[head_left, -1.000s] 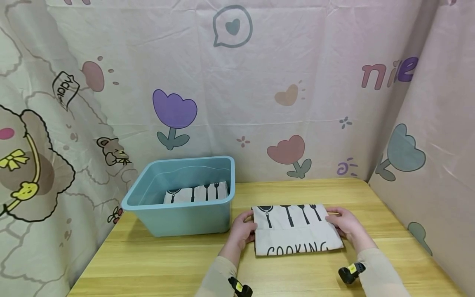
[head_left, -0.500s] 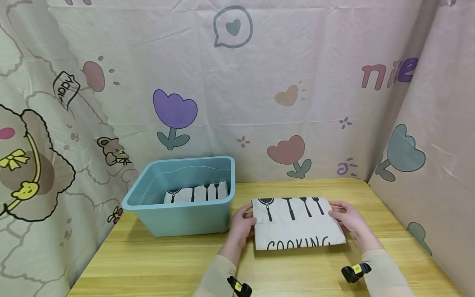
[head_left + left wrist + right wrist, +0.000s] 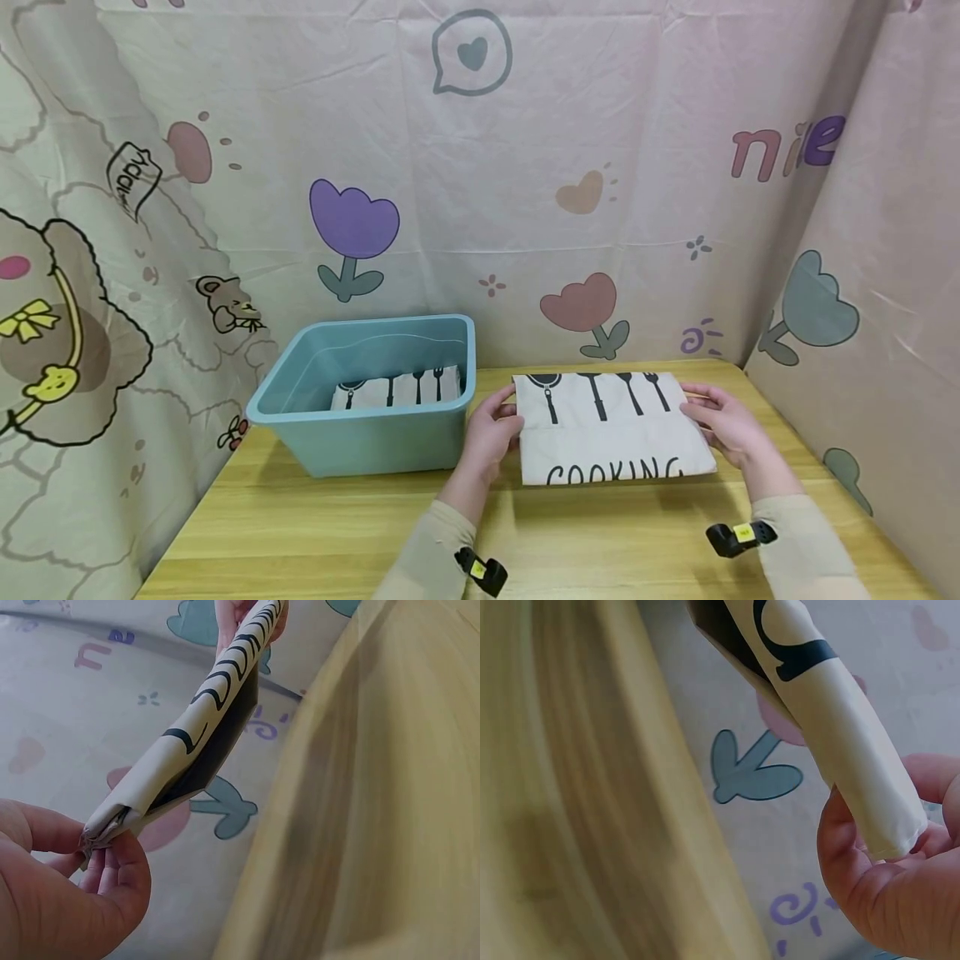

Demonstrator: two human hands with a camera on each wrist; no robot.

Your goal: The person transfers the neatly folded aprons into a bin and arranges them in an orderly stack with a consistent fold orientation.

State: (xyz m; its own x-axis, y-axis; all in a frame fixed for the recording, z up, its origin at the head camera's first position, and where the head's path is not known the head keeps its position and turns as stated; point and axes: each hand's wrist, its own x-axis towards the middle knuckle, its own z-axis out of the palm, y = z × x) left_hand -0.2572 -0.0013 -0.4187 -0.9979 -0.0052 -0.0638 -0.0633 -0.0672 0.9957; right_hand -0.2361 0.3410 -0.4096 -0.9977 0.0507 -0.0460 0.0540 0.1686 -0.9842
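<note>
A folded white cloth (image 3: 600, 437), printed with black utensils and the word COOKING, hangs in the air above the table. My left hand (image 3: 491, 433) pinches its left edge and my right hand (image 3: 727, 421) pinches its right edge. In the left wrist view the thumb and fingers (image 3: 124, 881) close on the layered end of the cloth (image 3: 187, 735), and a dark underside shows. The right wrist view has the rounded end of the cloth (image 3: 855, 750) between the thumb and fingers of the right hand (image 3: 900, 885).
Left of the cloth, a light blue plastic bin (image 3: 367, 446) stands on the wooden table (image 3: 315, 533). Inside it lies another folded cloth (image 3: 405, 390) with the same utensil print. A printed curtain (image 3: 660, 292) closes off the back and both sides.
Both hands have lifted the folded cloth from the table and moved it up and slightly to the right. The bin and the cloth inside it have stayed put.
</note>
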